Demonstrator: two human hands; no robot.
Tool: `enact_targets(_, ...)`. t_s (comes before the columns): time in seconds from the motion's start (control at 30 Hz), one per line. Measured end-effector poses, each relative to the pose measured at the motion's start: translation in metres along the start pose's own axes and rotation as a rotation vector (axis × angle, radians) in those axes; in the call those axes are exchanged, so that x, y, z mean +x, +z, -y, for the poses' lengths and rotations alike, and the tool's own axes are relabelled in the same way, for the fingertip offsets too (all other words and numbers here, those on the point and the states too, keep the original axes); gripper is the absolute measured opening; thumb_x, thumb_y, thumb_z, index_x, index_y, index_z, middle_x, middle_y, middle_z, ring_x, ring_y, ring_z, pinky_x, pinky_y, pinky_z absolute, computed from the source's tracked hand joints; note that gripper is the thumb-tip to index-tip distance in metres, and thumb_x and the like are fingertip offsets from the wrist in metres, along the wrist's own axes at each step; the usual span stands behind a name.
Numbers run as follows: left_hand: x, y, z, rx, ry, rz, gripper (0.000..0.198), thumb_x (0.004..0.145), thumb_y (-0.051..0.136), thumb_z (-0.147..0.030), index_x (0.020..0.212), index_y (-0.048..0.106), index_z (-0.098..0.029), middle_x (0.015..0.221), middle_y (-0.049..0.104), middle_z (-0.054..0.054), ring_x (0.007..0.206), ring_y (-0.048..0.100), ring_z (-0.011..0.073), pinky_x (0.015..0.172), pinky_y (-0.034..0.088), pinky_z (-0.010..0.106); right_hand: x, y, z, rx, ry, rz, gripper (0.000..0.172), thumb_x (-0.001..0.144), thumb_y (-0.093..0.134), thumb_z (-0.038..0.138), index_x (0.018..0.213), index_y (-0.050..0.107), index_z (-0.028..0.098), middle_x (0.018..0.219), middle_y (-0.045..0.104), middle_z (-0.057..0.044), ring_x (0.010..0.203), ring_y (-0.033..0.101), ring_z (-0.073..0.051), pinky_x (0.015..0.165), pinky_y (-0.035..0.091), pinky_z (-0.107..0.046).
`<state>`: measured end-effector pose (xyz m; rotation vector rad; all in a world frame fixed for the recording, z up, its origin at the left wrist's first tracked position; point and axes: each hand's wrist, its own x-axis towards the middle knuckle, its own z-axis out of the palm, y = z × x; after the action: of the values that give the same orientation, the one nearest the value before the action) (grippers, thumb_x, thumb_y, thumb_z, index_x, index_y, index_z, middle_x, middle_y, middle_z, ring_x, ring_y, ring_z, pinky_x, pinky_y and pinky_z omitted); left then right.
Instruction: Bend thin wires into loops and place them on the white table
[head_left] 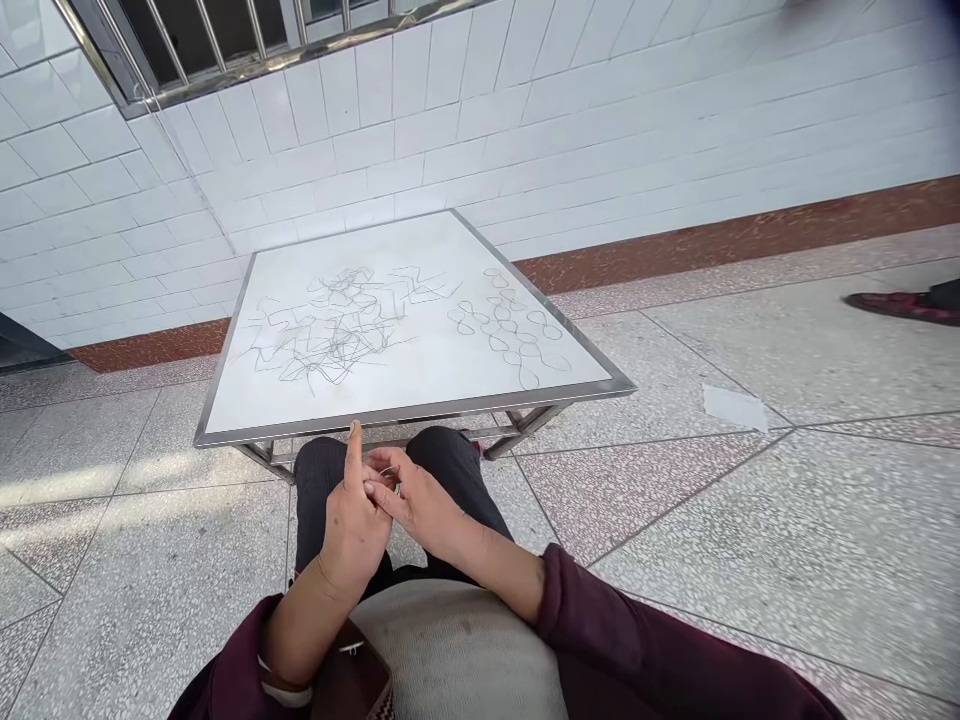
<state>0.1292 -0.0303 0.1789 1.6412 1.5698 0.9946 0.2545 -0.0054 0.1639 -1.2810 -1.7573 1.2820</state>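
Observation:
My left hand is held over my lap, its index finger pointing up and the other fingers curled. My right hand meets it, thumb and fingers pinched round a thin wire loop between the two hands. Just beyond them stands a white-topped table with a metal edge. A tangle of thin bent wires lies on its left half. On the right half lie several wires shaped into rounded loops, spread out separately from the tangle.
A white tiled wall with a barred window rises behind the table. At the far right a person's dark red shoe is on the floor, and a pale flat scrap lies nearer.

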Motion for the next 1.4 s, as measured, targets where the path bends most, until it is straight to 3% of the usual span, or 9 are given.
enact_targets(0.3,0.001,-0.001,0.001,-0.064,-0.060,0.051,0.078,0.085,0.057,-0.017,0.155,0.024,-0.023,0.092,0.074,0.002,0.093,0.070,0.0195,0.086,0.052,0.032,0.001,-0.002,-0.008,0.007,-0.049,0.025,0.034,0.093,0.055,0.039,0.119,0.052,0.017,0.117,0.065,-0.014,0.103,0.064,-0.025,0.091,0.048,-0.044)
enact_targets(0.43,0.006,-0.004,0.008,-0.376,-0.184,0.104,0.090,0.080,0.065,-0.019,0.156,0.018,-0.019,0.073,0.064,-0.004,0.071,0.066,0.0163,0.069,0.052,0.028,0.003,-0.017,-0.011,0.267,-0.062,0.018,0.036,0.093,0.054,0.050,0.113,0.055,0.020,0.107,0.064,-0.009,0.097,0.061,-0.021,0.081,0.048,-0.036)
enact_targets(0.5,0.008,-0.009,0.008,-0.503,-0.250,0.143,0.096,0.075,0.069,-0.018,0.156,0.018,-0.016,0.068,0.061,-0.006,0.060,0.061,0.0137,0.061,0.049,0.026,0.003,-0.026,-0.010,0.437,-0.015,0.028,0.039,0.096,0.047,0.056,0.103,0.060,0.020,0.099,0.064,-0.005,0.082,0.058,-0.016,0.070,0.045,-0.030)
enact_targets(0.63,0.009,-0.018,0.000,-0.584,-0.318,0.233,0.102,0.068,0.075,-0.019,0.154,0.021,-0.012,0.068,0.059,-0.007,0.057,0.059,0.0118,0.056,0.045,0.024,0.001,-0.037,-0.005,0.738,0.162,0.192,0.039,0.089,0.060,0.057,0.091,0.065,0.018,0.086,0.062,-0.001,0.057,0.043,-0.007,0.053,0.033,-0.022)
enact_targets(0.83,0.006,-0.023,-0.011,-0.638,-0.355,0.331,0.104,0.063,0.079,-0.018,0.153,0.027,-0.010,0.067,0.060,-0.006,0.056,0.060,0.0119,0.055,0.043,0.025,-0.002,-0.035,-0.006,0.959,0.295,0.326,0.033,0.078,0.078,0.045,0.087,0.072,0.013,0.074,0.060,0.000,0.063,0.049,-0.007,0.060,0.042,-0.020)
enact_targets(1.03,0.004,-0.022,-0.012,-0.651,-0.359,0.339,0.101,0.061,0.081,-0.018,0.150,0.033,-0.010,0.067,0.061,-0.005,0.055,0.059,0.0117,0.053,0.042,0.025,-0.003,-0.029,-0.001,1.143,0.274,0.399,0.025,0.075,0.081,0.036,0.077,0.071,0.013,0.070,0.060,0.001,0.059,0.055,-0.009,0.061,0.050,-0.025)
enact_targets(1.4,0.005,-0.014,-0.014,-0.659,-0.356,0.335,0.097,0.059,0.078,-0.013,0.148,0.038,-0.013,0.067,0.060,-0.006,0.053,0.058,0.0107,0.053,0.045,0.025,-0.006,-0.028,-0.007,1.117,0.365,0.178,0.021,0.070,0.085,0.026,0.078,0.071,0.013,0.066,0.061,0.002,0.056,0.050,-0.004,0.049,0.037,-0.014)
